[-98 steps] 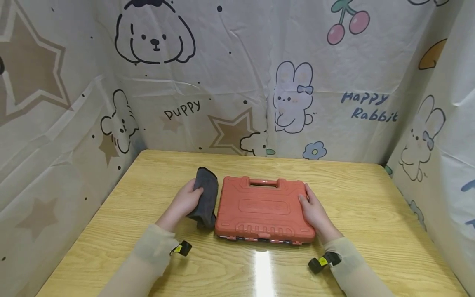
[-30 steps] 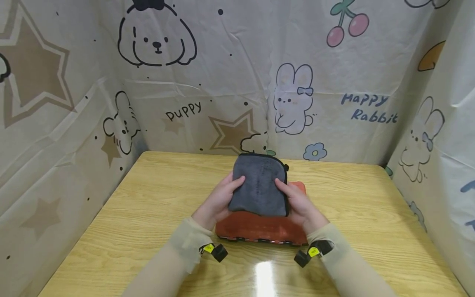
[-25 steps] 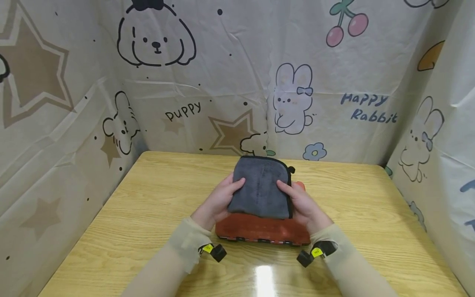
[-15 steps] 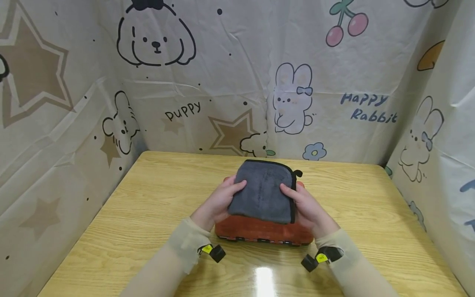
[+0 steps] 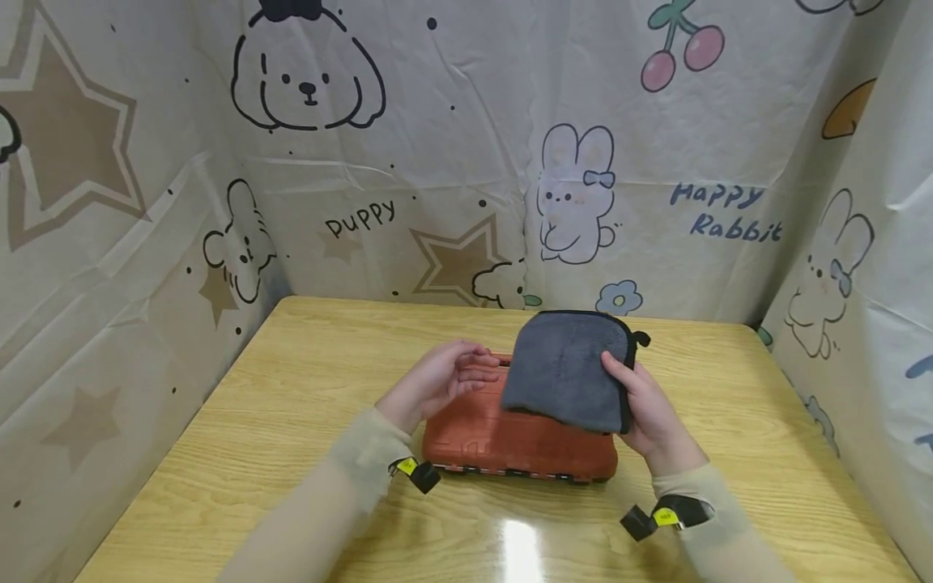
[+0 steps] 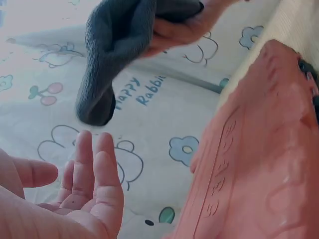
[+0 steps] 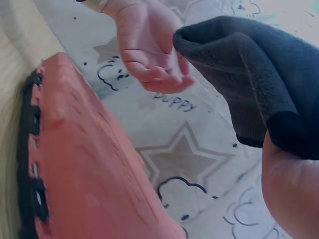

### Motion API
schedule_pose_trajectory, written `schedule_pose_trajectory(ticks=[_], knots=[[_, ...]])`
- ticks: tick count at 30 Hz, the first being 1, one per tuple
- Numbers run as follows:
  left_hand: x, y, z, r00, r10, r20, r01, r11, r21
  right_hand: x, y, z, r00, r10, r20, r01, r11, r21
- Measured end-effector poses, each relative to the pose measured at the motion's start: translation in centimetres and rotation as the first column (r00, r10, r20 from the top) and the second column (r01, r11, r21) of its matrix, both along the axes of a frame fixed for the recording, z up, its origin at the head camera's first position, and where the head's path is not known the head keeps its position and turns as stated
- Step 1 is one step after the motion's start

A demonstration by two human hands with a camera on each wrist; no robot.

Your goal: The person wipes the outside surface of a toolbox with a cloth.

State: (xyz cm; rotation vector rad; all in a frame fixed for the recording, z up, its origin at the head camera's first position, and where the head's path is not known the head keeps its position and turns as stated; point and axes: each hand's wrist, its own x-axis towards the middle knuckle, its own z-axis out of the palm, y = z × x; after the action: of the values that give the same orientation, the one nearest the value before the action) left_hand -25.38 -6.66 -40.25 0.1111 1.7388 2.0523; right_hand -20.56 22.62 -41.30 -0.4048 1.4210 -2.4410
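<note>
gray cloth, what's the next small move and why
Probably the right hand should carry the gray cloth rightward to the table: it alone grips the cloth, raised above the red case, while the left hand holds nothing.

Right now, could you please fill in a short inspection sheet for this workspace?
Surface: wood-grain table, a bright reflection on its near side.
Job's things: folded grey cloth with black edging, held above the red carrying case; the case lies flat and closed.
Clutter: nothing seen.
Hands: right hand grips the cloth; left hand holds nothing, fingers loosely bent; small black camera at each wrist.
Cables: nothing seen.
Surroundings: cartoon-printed backdrop on three sides.
</note>
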Motion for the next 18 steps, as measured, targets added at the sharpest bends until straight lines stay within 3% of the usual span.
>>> schedule_pose_trajectory(ticks=[6,11,15,16,18], knots=[[-1.8,1.5,0.4,1.000,0.023,-0.013,-0.025,0.985,-0.169,0.1,2.5,0.3,0.988,-0.142,0.058,0.144,0.989,-0.032],[-3.5,2.8,0.2,0.999,-0.025,-0.031,0.013,0.944,-0.331,0.3,4.4,0.2,0.968,-0.217,0.125,0.221,0.975,-0.019],[-4.7,3.3,0.1,0.989,-0.106,-0.107,0.039,0.867,-0.497,0.6,5.9,0.0,0.950,-0.244,0.195,0.258,0.965,-0.049],[-5.0,3.5,0.2,0.982,-0.132,-0.132,0.040,0.838,-0.544,0.6,6.2,0.0,0.944,-0.245,0.219,0.264,0.962,-0.063],[-5.5,3.8,0.2,0.963,-0.195,-0.187,0.028,0.759,-0.650,0.7,6.8,-0.2,0.935,-0.240,0.263,0.273,0.957,-0.096]])
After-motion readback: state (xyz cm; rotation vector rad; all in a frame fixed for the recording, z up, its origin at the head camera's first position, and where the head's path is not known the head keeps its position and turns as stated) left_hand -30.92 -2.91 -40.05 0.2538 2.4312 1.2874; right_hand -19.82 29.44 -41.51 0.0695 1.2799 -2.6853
